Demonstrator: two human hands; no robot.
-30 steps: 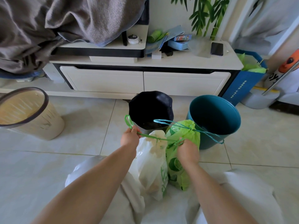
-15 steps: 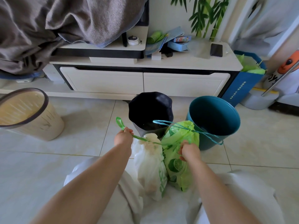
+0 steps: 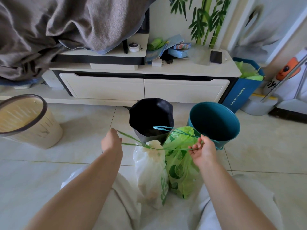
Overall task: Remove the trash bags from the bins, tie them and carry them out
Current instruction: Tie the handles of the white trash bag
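White trash bag (image 3: 150,171) and green trash bag (image 3: 180,163) stand touching on the floor (image 3: 79,165), just near of the black bin (image 3: 151,118) and teal bin (image 3: 214,121). Fingers of left hand (image 3: 111,141) and right hand (image 3: 203,151) grip the green drawstring (image 3: 131,138), stretched left and right from the white bag's neck.

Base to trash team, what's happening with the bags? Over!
Left hand, right hand: each grips green drawstring, taut. White bag's neck cinched, on floor. Green bag beside it; nothing blocking.
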